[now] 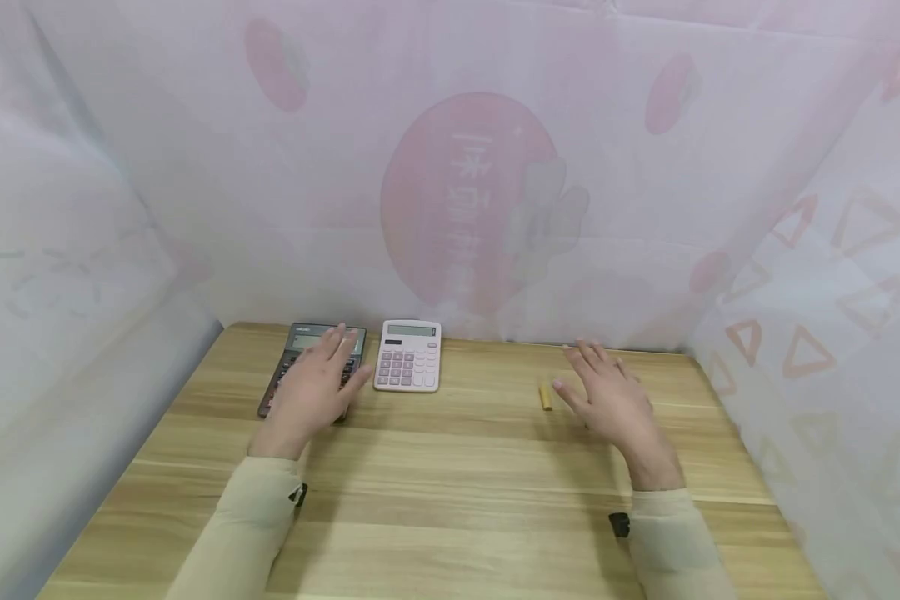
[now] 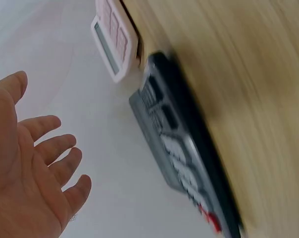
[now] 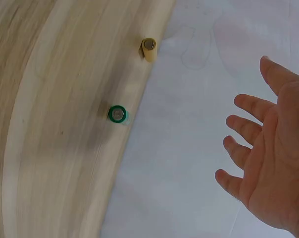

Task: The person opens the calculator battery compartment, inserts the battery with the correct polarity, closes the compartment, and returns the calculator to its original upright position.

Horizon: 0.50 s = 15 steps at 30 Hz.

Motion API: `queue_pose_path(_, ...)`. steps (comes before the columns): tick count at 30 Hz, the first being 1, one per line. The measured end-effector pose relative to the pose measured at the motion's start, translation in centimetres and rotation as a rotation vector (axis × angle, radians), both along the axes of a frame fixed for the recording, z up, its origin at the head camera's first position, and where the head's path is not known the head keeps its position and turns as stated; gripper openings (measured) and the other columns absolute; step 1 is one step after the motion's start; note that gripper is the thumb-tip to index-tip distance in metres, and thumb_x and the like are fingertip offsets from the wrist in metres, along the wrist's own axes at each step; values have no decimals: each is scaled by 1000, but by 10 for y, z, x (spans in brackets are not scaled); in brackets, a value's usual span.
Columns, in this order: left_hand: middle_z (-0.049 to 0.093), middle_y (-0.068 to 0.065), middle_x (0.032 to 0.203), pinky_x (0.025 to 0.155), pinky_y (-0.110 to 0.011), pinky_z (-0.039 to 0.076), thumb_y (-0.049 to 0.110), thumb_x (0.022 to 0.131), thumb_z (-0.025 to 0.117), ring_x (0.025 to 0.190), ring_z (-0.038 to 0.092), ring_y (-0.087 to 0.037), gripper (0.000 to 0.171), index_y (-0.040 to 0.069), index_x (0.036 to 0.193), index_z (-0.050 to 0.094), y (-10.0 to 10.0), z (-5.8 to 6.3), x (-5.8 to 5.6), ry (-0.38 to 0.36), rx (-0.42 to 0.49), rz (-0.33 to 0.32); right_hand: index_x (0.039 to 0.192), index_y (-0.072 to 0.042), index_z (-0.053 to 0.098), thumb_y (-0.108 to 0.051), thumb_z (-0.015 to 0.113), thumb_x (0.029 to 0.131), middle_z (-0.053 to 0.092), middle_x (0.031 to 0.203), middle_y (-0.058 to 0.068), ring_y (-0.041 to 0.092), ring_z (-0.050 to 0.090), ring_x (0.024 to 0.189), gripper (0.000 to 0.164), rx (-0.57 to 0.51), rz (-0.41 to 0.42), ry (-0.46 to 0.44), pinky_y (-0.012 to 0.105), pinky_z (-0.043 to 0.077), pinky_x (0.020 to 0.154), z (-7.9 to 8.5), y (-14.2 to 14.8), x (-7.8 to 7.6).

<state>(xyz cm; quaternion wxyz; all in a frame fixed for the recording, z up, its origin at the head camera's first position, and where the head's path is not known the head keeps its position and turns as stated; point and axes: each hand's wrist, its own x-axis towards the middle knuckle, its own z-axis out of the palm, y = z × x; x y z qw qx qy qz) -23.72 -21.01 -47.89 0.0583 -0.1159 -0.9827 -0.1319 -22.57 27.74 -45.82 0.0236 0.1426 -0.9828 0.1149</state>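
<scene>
My left hand (image 1: 311, 387) is held over a dark calculator (image 1: 297, 340), fingers spread and holding nothing. In the left wrist view the palm stands apart from this dark calculator (image 2: 174, 144), whose red key shows near its lower end. Just right of that hand lies a pink and white calculator (image 1: 408, 357). Over the right part of the table is my right hand (image 1: 607, 396), its fingers spread and nothing in them. A yellow battery (image 1: 545, 397) lies close to its thumb. The right wrist view also shows a green battery (image 3: 118, 114), largely hidden under the hand in the head view.
The wooden table (image 1: 450, 483) reaches back to a pale printed cloth (image 1: 307, 192) with a pink round figure. More cloth hangs along the left and right sides, close to the table's edges.
</scene>
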Motion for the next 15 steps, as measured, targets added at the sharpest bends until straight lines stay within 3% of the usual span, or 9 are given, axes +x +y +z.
queue_pose_path(8, 33, -26, 192, 146, -69, 34, 53, 122, 57, 177, 37, -52, 80, 4, 182, 38, 21, -11, -25, 3, 81, 11, 185, -10, 36, -55, 55, 123, 30, 194, 21, 49, 27, 182, 78, 12, 30, 13, 80, 24, 145, -4, -16, -2)
queue_pose_path(15, 38, -25, 190, 146, -66, 35, 49, 121, 61, 177, 39, -48, 80, 0, 181, 39, 37, -14, -42, -30, 89, 9, 184, -9, 38, -52, 58, 123, 29, 195, 18, 46, 26, 183, 77, 11, 55, 16, 76, 23, 147, -8, -28, -2)
